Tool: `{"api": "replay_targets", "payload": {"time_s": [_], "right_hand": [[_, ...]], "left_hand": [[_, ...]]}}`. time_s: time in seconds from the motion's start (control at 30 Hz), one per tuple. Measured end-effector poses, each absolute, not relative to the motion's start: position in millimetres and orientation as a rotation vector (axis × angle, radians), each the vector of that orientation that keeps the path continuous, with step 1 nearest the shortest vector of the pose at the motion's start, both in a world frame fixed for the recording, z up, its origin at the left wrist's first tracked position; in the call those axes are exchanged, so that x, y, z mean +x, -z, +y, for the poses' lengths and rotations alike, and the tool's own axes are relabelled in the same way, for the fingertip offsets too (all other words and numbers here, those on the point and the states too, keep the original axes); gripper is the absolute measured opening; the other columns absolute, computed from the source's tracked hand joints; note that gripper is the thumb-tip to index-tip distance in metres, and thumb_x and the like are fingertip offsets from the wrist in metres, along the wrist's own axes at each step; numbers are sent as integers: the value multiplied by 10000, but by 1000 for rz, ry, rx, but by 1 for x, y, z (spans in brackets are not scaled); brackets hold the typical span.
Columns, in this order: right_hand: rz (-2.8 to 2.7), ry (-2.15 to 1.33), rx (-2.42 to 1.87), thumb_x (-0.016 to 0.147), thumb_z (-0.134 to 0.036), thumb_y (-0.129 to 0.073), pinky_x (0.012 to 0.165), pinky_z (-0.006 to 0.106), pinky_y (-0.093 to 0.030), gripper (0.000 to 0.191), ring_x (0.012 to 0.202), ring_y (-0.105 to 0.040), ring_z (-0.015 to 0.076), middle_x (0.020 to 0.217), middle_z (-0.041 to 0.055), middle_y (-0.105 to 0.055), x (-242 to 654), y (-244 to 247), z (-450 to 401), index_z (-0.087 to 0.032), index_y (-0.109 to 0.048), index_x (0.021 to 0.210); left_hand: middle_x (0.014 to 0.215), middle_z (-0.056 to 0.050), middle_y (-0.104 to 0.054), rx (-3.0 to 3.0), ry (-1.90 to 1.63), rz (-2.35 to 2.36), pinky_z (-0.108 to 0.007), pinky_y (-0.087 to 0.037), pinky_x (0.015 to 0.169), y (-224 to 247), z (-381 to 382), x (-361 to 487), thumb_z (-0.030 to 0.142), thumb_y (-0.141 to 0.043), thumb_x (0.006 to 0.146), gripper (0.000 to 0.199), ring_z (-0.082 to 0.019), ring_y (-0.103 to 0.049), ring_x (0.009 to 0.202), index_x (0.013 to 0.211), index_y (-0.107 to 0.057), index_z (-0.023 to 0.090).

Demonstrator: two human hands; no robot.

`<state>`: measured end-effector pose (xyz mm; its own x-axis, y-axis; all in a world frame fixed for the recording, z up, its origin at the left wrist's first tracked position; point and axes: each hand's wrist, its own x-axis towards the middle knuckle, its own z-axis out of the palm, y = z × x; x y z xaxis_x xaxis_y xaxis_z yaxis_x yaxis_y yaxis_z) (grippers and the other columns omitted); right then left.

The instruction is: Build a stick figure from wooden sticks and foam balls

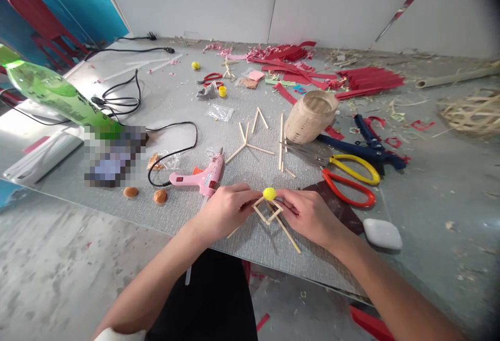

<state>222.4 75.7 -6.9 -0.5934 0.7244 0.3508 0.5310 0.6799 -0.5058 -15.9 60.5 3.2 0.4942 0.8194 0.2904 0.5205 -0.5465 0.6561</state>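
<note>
A small figure of thin wooden sticks with a round yellow head stands near the table's front edge. My left hand pinches it from the left, just beside the yellow ball. On the other side my right hand closes its fingers at the upper right of the stick frame. Below the ball the sticks form a diamond, and longer sticks spread down to the table. Left of my left hand lies a pink glue gun. Loose sticks lie beyond my hands.
Scissors with red and yellow handles, blue pliers, a wooden jar and a white case are at the right. A green bottle, a phone and black cables lie left. Red paper strips cover the back.
</note>
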Motion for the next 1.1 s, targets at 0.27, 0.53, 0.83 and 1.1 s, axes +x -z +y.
{"api": "replay_targets", "payload": {"time_s": [0.27, 0.53, 0.83, 1.1], "right_hand": [[-2359, -457, -957, 1055, -214, -498, 519, 246, -383, 215, 492, -536, 109, 636, -14, -647, 222, 6, 76, -150, -697, 1006], [-2366, -490, -977, 1036, -182, -519, 524, 240, -378, 169, 508, -545, 107, 674, -17, -667, 223, 4, 75, -165, -687, 1023], [-2362, -488, -983, 1043, -214, -523, 520, 237, -384, 167, 507, -558, 107, 681, -10, -685, 222, 5, 76, -166, -679, 1005], [-2365, -492, -1009, 1036, -251, -509, 548, 246, -440, 184, 567, -656, 137, 714, 11, -733, 223, 9, 77, -199, -680, 994]], "left_hand": [[734, 11, -566, 2297, -741, 1142, -244, -386, 563, -6, 59, -17, 116, -578, 1013, 188, -103, -513, 597, 1011, -762, 154], [758, 3, -594, 2354, -636, 1192, -261, -387, 555, -19, 53, -19, 101, -536, 1023, 224, -110, -536, 591, 1040, -751, 164], [818, -46, -640, 2588, -498, 1334, -292, -454, 551, -39, 35, -33, 90, -426, 1043, 291, -165, -618, 639, 1113, -707, 111], [871, -61, -666, 2696, -428, 1645, -290, -466, 534, -58, 5, -67, 130, -436, 1034, 267, -192, -639, 713, 1110, -689, 168]]}}
